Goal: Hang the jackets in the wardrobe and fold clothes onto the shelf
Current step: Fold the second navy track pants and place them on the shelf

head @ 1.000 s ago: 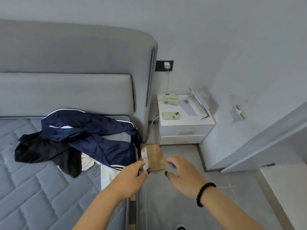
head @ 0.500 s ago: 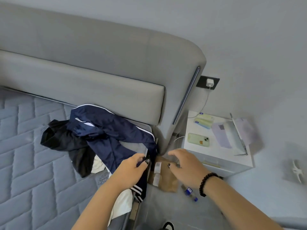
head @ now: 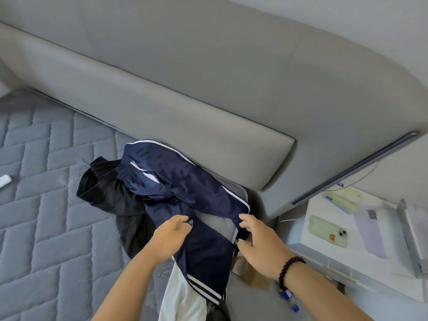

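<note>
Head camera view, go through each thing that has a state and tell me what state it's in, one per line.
Navy jacket: crumpled on the bed, gripped at two edges.
Black garment: bunched, partly under the jacket.
White garment: hanging off the bed edge.
Left hand: gripping the jacket.
Right hand: pinching the jacket's edge.
Phone: face down on the nightstand.

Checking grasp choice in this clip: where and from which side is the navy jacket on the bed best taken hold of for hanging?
Probably at the near front edges, from the bedside. The navy jacket lies crumpled over a black garment, its striped hem draping off the mattress. The left hand and right hand are already at those edges, spread apart, which should lift it open.
</note>
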### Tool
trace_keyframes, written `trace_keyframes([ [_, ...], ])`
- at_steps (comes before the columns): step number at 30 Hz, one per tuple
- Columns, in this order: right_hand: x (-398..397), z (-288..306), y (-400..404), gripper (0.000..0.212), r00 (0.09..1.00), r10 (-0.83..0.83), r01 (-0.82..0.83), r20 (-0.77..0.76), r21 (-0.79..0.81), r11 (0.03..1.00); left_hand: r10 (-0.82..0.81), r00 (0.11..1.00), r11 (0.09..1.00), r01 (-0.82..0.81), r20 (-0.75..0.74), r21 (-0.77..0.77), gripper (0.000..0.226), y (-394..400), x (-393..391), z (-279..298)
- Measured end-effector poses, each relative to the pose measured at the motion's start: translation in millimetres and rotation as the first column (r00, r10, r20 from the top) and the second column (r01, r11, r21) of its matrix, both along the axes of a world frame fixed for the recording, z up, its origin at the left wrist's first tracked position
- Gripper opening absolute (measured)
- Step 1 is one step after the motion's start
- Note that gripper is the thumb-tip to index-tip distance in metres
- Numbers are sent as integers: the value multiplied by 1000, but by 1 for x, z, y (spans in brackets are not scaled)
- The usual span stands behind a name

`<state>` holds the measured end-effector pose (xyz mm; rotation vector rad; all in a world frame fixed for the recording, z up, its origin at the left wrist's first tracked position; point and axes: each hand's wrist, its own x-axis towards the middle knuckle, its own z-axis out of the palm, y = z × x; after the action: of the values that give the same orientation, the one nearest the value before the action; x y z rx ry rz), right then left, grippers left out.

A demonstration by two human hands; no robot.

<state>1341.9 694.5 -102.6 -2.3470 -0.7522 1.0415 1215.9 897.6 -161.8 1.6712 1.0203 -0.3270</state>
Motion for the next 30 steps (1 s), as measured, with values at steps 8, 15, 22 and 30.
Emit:
trace_keyframes([
  [8, 46, -68, 75, 55, 996, -44, 39, -81, -54, 998, 473, 863, 819, -505, -177, -271, 26, 91, 43, -99],
  [15, 54, -106, 98, 55, 992, -21, 11, -124, -80, 997, 779, 587, 592, -804, -219, -49, 68, 136, 75, -152],
  [22, 53, -105, 87, 52, 993, -11, -5, -121, -134, 991, 945, 306, 288, -946, -113, -147, 21, 146, 86, -171],
  [30, 52, -74, 89, 50, 995, 28, -39, -98, -109, 993, 824, 539, 566, -775, 175, -281, 38, 112, 75, -105],
])
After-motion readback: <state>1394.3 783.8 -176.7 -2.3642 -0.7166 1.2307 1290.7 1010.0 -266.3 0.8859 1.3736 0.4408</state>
